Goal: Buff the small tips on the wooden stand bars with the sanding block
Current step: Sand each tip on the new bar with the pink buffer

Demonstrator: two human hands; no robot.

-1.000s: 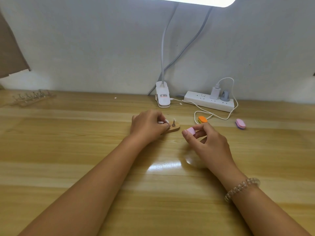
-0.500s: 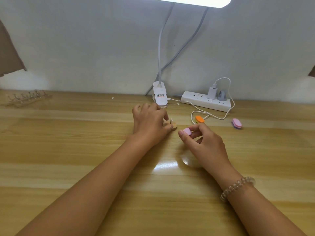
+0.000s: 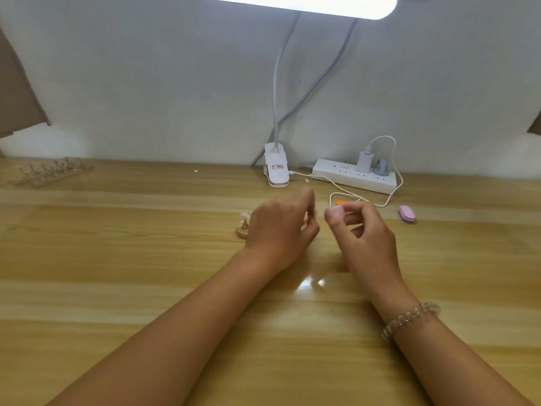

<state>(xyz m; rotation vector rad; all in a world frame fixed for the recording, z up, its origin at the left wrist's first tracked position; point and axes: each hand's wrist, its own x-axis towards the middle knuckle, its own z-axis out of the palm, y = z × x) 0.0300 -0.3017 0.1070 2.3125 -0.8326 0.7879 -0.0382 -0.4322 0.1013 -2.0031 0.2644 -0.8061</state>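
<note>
While the right hand (image 3: 366, 238) pinches the sanding block (image 3: 333, 213), the left hand (image 3: 281, 230), grip unclear, should steady the stand bar (image 3: 242, 230) at its nine o'clock.

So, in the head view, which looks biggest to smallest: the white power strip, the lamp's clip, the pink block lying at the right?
1. white power strip
2. lamp's clip
3. pink block
The block lies nearer the camera yet looks smallest, so the order is safe.
</note>
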